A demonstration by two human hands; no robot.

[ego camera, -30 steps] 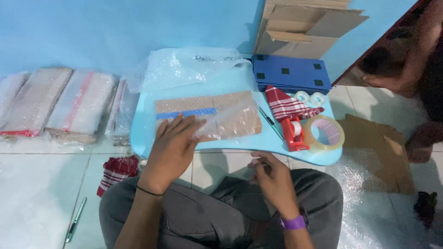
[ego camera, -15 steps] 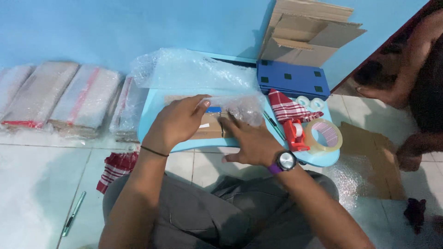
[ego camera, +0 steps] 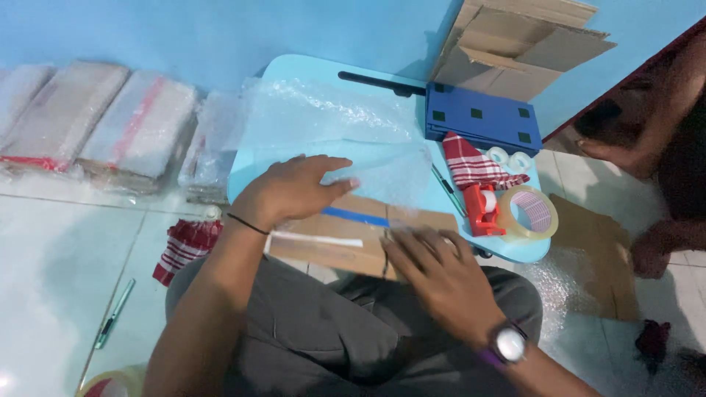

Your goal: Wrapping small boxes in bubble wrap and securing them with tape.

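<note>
My left hand [ego camera: 294, 192] lies flat and spread at the middle of the frame, palm down on the bubble wrap [ego camera: 346, 140] where it drapes over the flat cardboard parcel [ego camera: 353, 235]. It grips nothing, it only presses. My right hand [ego camera: 441, 276], lower right of centre, is also open, its fingers laid on the parcel's near edge with nothing closed inside them. The parcel sits partly on the light-blue counter [ego camera: 294, 73] and partly out over my lap.

That overhang is my worry: if I ease the pressure of either hand, I think the parcel could tip off the edge onto my knees. The wrap is slick and springy, so it may slide or bunch under my left palm and leave a corner bare.

The tape dispenser [ego camera: 515, 212] stands near the right rim of the counter beside the red-checked cloth [ego camera: 474, 165]; a nudge from the parcel might push it off. A pen [ego camera: 447, 190] lies close to the wrap's edge and could get rolled in.
</note>
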